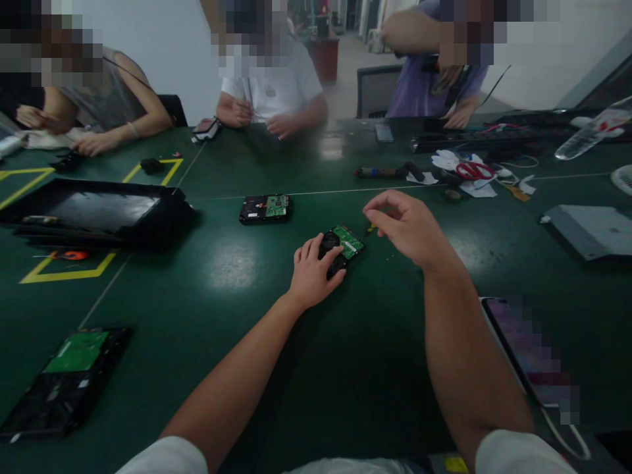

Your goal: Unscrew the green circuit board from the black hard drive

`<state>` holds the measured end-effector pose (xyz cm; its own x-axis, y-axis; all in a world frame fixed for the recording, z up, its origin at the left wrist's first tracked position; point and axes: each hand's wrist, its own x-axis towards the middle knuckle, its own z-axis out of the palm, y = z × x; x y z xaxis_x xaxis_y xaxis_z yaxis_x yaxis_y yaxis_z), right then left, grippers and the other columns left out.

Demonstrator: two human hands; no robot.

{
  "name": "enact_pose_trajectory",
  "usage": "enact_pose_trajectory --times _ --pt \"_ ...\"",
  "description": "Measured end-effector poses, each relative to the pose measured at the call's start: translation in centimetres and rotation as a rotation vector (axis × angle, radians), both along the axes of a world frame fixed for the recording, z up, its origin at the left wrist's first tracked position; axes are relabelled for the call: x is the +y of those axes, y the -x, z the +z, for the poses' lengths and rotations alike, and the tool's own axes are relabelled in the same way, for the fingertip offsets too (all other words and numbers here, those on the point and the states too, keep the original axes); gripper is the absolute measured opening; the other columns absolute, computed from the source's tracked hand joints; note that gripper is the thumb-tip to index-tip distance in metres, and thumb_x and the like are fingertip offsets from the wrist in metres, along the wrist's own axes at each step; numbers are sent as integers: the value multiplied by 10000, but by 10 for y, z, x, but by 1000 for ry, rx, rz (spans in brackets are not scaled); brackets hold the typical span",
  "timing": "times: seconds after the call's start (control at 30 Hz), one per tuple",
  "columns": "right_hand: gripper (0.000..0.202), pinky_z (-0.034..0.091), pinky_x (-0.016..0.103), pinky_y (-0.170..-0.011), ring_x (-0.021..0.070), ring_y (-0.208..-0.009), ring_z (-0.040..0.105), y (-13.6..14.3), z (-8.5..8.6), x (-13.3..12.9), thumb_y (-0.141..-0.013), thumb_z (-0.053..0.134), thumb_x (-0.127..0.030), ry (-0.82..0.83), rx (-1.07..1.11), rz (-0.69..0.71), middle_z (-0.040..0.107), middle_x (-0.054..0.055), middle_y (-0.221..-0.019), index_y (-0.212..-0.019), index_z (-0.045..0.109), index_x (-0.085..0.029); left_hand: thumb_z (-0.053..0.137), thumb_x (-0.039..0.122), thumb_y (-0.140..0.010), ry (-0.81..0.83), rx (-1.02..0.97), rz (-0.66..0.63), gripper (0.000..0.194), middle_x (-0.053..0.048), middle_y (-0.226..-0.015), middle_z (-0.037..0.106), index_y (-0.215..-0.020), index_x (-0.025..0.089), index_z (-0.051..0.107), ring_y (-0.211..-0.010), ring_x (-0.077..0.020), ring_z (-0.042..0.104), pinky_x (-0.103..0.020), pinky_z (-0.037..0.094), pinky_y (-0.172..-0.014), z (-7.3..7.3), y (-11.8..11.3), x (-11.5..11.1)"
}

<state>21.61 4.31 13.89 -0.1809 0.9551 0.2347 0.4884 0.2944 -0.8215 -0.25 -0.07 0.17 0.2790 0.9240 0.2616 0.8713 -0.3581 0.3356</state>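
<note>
A hard drive with a green circuit board (349, 242) lies on the dark green table in front of me. My left hand (316, 271) rests on its near left part, fingers spread over the black casing. Just right of the drive, my right hand (402, 227) is raised with thumb and index finger pinched together. A small yellow and dark thing (370, 228) shows beside those fingertips; whether they grip it is too small to tell. Another hard drive (265, 208) lies behind and to the left.
A black tray (99, 210) stands at the left, a third drive (69, 382) at the near left. On the right are a phone (523, 349), a grey box (590, 230) and a clutter of gloves and cables (464, 168). Three people sit or stand across the table.
</note>
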Motion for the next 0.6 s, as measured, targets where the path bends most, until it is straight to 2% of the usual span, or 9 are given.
enact_pose_trajectory --times 0.1,0.33,0.5,0.6 --pt "216 485 294 -620 148 -679 620 3 4 -2 -949 663 -412 21 4 40 737 33 -878 -1021 769 -238 673 503 -934 -8 -1 5 579 -111 -1700 313 -1489 361 591 -1512 -404 320 -603 307 -1182 -2 0 1" --pt "289 494 282 -626 138 -648 626 2 2 1 -1003 586 -375 80 62 25 696 12 -759 -1187 745 -219 665 506 -940 -24 4 1 574 -123 -1695 319 -1489 356 591 -1515 -397 322 -601 320 -1172 -3 -1 1" --pt "223 490 283 -618 144 -695 624 -1 -3 3 -948 668 -396 35 37 18 750 37 -917 -1080 753 -238 660 506 -943 -19 3 2 567 -117 -1699 312 -1487 361 591 -1517 -398 317 -603 321 -1172 -1 0 0" --pt "179 494 282 -613 142 -683 625 -1 -5 4 -908 717 -388 29 38 -26 748 40 -911 -982 730 -226 663 506 -940 -10 2 -5 573 -119 -1695 318 -1489 358 590 -1517 -398 317 -602 318 -1176 0 0 0"
